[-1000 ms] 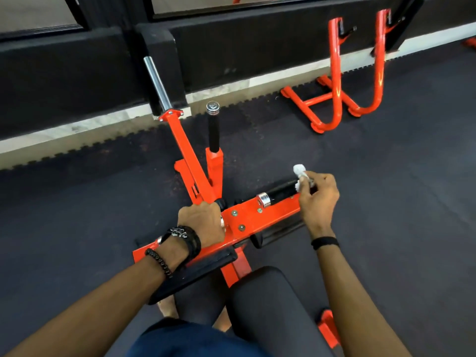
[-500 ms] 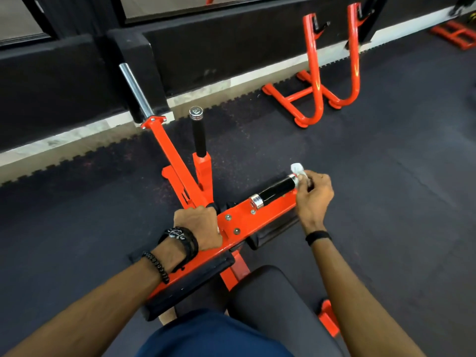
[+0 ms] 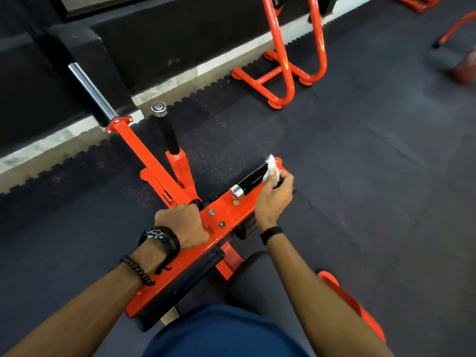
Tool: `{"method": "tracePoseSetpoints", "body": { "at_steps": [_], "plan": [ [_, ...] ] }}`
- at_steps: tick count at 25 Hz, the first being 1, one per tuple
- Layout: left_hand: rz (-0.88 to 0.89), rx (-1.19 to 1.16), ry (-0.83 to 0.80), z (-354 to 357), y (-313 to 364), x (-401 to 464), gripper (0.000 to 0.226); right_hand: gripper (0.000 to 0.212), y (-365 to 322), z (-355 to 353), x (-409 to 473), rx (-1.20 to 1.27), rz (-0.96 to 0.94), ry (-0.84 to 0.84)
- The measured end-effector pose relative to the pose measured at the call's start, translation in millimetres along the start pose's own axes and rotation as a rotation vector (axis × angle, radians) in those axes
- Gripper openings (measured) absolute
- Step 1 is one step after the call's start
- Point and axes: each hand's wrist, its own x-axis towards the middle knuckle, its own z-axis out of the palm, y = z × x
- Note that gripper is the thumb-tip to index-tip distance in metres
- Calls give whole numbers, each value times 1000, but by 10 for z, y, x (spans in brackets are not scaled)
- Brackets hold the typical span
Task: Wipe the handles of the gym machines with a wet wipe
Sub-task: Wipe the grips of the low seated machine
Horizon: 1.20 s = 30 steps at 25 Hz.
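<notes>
An orange gym machine (image 3: 226,212) stands in front of me on the dark floor. Its right black handle (image 3: 251,180) points up and to the right, with a chrome collar at its inner end. My right hand (image 3: 274,197) pinches a white wet wipe (image 3: 271,171) against the handle's outer end. My left hand (image 3: 183,224) grips the machine's left handle, which is hidden under the fingers. A second black upright handle (image 3: 167,132) with a chrome cap rises behind the crossbar.
A chrome sleeve (image 3: 92,91) on an orange arm slants up to the left. An orange rack (image 3: 288,60) stands at the back right by the dark wall. A black pad (image 3: 180,279) lies under my left forearm. Dark rubber floor spreads to the right.
My right hand with the wipe stays at the right handle's outer end, now wrapping the tip more. My left hand keeps its grip. The view has shifted right and down.
</notes>
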Motion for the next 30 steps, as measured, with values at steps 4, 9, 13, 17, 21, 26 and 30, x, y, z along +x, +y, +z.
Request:
{"method": "tracePoseSetpoints", "body": {
  "at_steps": [4,9,13,17,21,26,30],
  "plan": [
    [3,-23,-14,4,11,-5,30,8,2,-176,-786,82,99,-165],
    [11,-36,-31,-20,-13,0,30,14,80,140,104,181,506,39],
    [2,-59,-26,8,-18,12,31,19,42,60,-195,385,691,-189],
    [9,-74,-26,48,-31,36,28,31,-10,-81,-331,491,722,-373],
    [11,-65,-11,64,-30,51,34,34,6,34,126,577,781,-281],
    [10,-80,-15,78,-35,52,37,28,115,-145,-281,604,835,-554],
    [16,-86,-33,49,-26,47,25,18,60,-251,88,660,711,-234]
  ]
}}
